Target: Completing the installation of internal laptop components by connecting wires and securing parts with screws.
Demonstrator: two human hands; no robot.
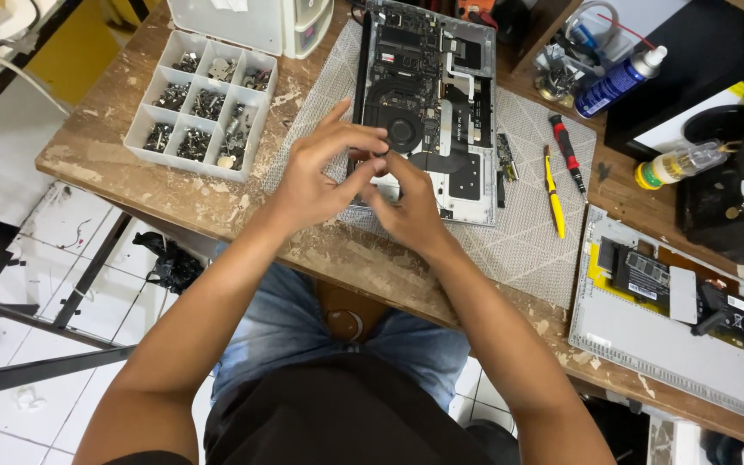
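Both hands met over the near edge of an opened laptop [428,103] on the desk [217,202]; the left hand [316,176] curled, fingers pinching, the right hand [406,202] closed beneath it. What they gripped was hidden. A screw tray [204,103] sat nearby

We see both hands [363,185] meeting over opened laptop [428,95] on mat [527,232]; screw tray [204,103] left of grip, screwdrivers [561,172] right, detached cover [673,319] further right.
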